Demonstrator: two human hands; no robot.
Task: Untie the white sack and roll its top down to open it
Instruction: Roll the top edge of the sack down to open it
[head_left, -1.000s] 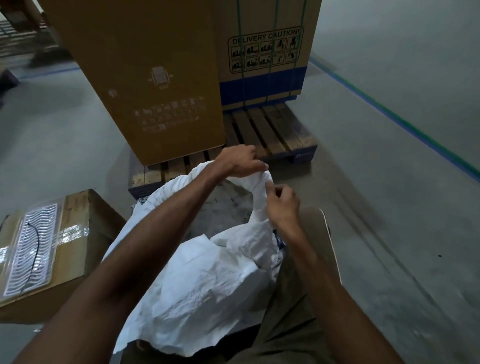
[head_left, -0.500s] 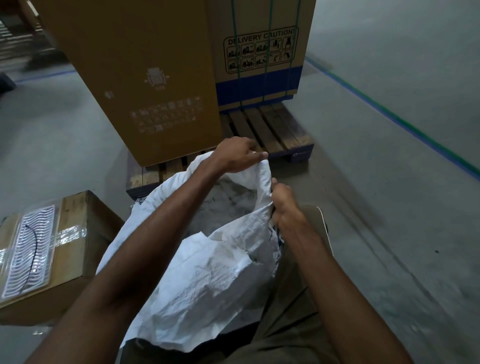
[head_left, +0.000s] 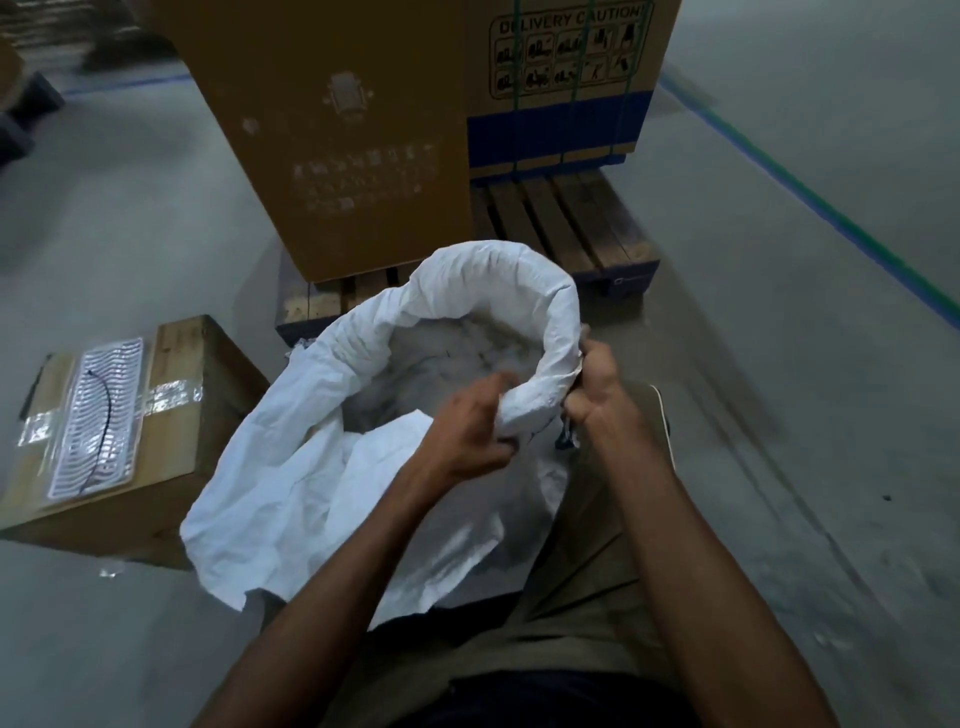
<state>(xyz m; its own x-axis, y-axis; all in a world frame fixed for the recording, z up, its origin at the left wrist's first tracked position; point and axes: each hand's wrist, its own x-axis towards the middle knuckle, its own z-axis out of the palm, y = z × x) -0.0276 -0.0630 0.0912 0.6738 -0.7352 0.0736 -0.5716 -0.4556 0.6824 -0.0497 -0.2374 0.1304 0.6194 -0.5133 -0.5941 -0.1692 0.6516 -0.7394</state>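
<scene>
White sack (head_left: 322, 415) rim held in both grips, left hand (head_left: 467, 431) and right hand (head_left: 597, 384) clamped.

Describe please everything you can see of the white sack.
The white sack looks like crinkled woven plastic. It stands on the floor, mouth open, its far and right rim rolled into a thick cuff; the near left side hangs loose and unrolled. The left hand and right hand both grip the rolled rim at its near right.
</scene>
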